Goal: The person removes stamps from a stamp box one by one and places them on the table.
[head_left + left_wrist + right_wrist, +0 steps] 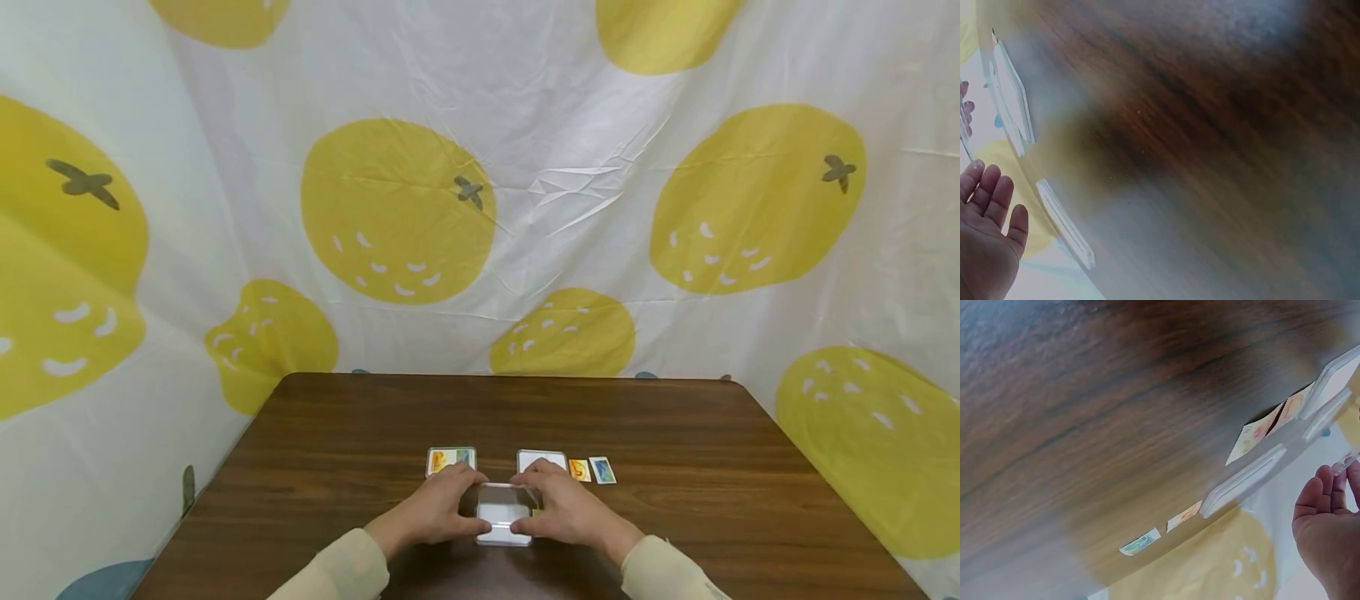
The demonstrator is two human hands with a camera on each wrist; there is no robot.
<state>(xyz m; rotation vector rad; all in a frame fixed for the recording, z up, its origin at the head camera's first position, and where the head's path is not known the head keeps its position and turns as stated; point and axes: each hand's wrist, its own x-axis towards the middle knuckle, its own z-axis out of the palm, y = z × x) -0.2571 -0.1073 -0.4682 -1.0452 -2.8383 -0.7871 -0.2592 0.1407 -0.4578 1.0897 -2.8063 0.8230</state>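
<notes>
Between both hands is a clear plastic lid (pixel 506 494), raised over a small case with a white inside (pixel 504 538) on the table. My left hand (pixel 444 505) pinches the lid's left side between thumb and fingers. On the opposite side my right hand (pixel 564 505) grips it the same way; the right wrist view shows the lid's edge (pixel 1345 463) at the fingertips. Just beyond the left hand lies a clear case with colourful stamps (pixel 450 458) inside. Behind the right hand, partly hidden by it, is another white-backed case (pixel 542 457).
An orange stamp (pixel 579 471) and a blue stamp (pixel 602 470) lie right of the far case. Two more stamps (pixel 1250 439) lie beside the near case in the right wrist view. Beyond the brown wooden table (pixel 337 425) hangs a lemon-print cloth (pixel 555 217).
</notes>
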